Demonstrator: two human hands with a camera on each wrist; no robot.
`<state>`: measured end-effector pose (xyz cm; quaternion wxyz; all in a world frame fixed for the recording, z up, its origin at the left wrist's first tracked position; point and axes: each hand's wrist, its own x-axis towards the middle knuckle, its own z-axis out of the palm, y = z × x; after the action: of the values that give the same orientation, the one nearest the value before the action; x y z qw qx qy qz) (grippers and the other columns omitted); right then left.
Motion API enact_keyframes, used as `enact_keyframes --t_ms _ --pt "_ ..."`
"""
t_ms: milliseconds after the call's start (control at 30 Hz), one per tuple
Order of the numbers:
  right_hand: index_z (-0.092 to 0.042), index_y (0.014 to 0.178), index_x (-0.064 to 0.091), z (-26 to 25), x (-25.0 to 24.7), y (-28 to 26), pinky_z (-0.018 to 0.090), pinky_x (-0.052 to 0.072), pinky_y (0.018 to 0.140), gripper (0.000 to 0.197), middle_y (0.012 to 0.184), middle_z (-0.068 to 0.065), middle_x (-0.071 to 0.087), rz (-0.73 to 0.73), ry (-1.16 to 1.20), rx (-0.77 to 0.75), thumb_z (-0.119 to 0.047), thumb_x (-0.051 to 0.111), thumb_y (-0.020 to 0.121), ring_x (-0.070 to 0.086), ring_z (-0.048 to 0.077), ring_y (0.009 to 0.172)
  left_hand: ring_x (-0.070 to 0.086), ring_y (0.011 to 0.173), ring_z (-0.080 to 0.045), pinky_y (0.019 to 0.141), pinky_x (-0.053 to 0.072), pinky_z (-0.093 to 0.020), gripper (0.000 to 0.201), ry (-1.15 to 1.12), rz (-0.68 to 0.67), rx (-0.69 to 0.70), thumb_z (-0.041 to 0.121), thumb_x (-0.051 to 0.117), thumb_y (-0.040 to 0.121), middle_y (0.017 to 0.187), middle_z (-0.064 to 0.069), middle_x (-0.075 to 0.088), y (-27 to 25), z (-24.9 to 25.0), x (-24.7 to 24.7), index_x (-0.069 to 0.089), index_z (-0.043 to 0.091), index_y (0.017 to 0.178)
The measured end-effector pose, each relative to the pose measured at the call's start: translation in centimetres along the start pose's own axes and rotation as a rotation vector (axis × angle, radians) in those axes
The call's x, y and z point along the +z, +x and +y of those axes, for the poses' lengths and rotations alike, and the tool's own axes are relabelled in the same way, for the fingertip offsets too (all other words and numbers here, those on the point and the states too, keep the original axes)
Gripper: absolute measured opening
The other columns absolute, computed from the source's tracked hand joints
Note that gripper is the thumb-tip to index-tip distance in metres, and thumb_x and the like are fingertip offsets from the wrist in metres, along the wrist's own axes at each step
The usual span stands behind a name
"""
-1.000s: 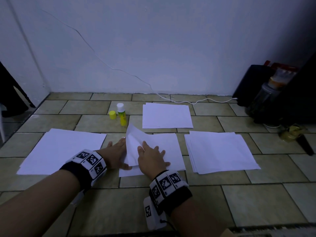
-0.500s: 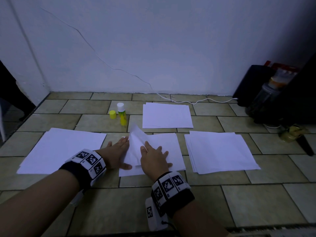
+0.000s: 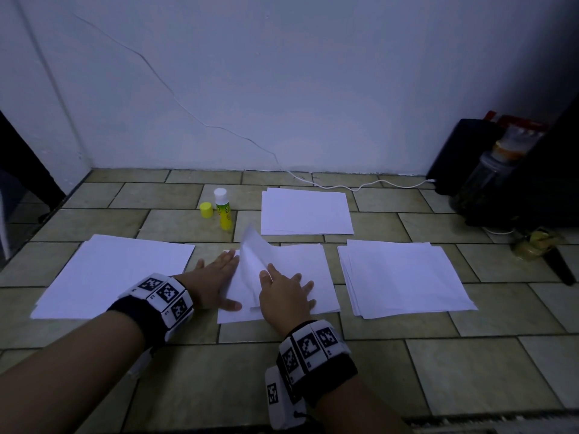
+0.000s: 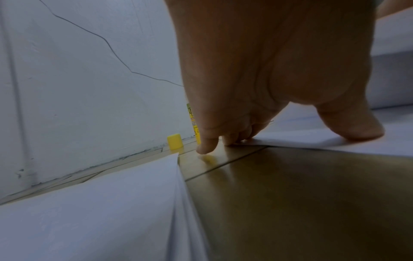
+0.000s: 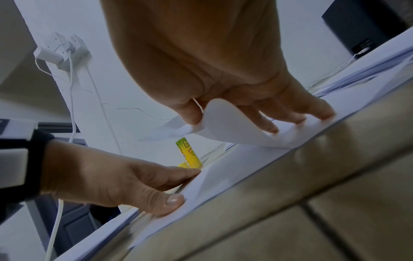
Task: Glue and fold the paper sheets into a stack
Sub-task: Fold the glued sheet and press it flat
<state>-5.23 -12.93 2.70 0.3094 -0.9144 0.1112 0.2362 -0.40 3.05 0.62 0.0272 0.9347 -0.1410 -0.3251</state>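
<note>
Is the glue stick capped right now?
Uncapped. The glue stick stands upright with its white tip bare, and its yellow cap sits on the floor beside it.

Folded flap (image 3: pixel 254 258) of centre sheet (image 3: pixel 300 270) stands steeper than 1 s ago; right hand (image 3: pixel 283 292) sits further right, left hand (image 3: pixel 213 280) slightly forward.
</note>
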Motion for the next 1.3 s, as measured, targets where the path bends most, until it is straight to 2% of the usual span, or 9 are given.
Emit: enact_keyframes --t_ms 367,633,767,900,1100,1300 --pt "-0.034 0.148 0.026 -0.3 -0.4 0.7 0.064 0.004 0.113 0.051 0.159 0.015 0.004 -0.008 0.019 0.075 -0.051 0.018 0.1 -0.006 0.042 0.145 -0.019 0.146 -0.02 0.117 -0.005 -0.049 0.108 0.008 -0.007 -0.008 0.058 0.055 0.088 0.158 -0.005 -0.025 -0.1 0.1 0.0 -0.02 0.012 0.15" --pt "-0.03 0.149 0.025 -1.0 0.0 1.0 0.064 -0.001 0.112 0.055 0.158 0.017 -0.009 -0.031 -0.035 0.142 -0.052 0.019 0.1 -0.014 0.042 0.143 -0.019 0.146 -0.019 0.117 -0.006 -0.049 0.105 -0.008 -0.006 -0.017 0.057 0.054 0.089 0.159 -0.005 -0.023 -0.9 0.6 -0.2 -0.018 0.014 0.151" --pt "-0.028 0.147 0.031 -0.7 -0.1 0.9 0.063 0.0 0.112 0.052 0.158 0.018 -0.01 -0.061 -0.078 0.115 -0.049 0.022 0.1 -0.014 0.043 0.143 -0.021 0.146 -0.022 0.117 -0.002 -0.053 0.087 0.025 -0.017 -0.005 0.053 0.045 0.095 0.16 -0.004 -0.019 -1.7 1.3 -0.5 -0.01 0.021 0.154" --pt "-0.028 0.145 0.035 -0.2 0.1 0.7 0.062 0.003 0.113 0.051 0.159 0.016 -0.007 -0.06 -0.134 0.081 -0.05 0.023 0.1 -0.012 0.043 0.143 -0.018 0.147 -0.023 0.117 -0.001 -0.054 0.086 0.033 -0.027 -0.006 0.05 0.044 0.096 0.159 -0.005 -0.022 -2.0 1.6 -0.8 -0.012 0.021 0.153" --pt "-0.027 0.145 0.037 0.2 0.1 0.4 0.062 0.003 0.113 0.051 0.159 0.016 -0.004 -0.063 -0.147 0.048 -0.05 0.025 0.1 -0.01 0.043 0.144 -0.017 0.147 -0.023 0.117 -0.003 -0.054 0.079 0.023 -0.027 -0.014 0.048 0.044 0.097 0.159 -0.004 -0.022 -2.0 1.6 -0.9 -0.007 0.027 0.154" --pt "-0.028 0.147 0.032 0.0 -0.2 0.7 0.064 0.004 0.112 0.051 0.159 0.017 -0.005 -0.076 -0.177 0.037 -0.049 0.026 0.1 -0.01 0.045 0.143 -0.017 0.147 -0.023 0.117 -0.003 -0.056 0.078 0.015 -0.011 -0.004 0.045 0.044 0.098 0.159 -0.004 -0.022 -2.0 1.6 -0.8 -0.007 0.026 0.154"
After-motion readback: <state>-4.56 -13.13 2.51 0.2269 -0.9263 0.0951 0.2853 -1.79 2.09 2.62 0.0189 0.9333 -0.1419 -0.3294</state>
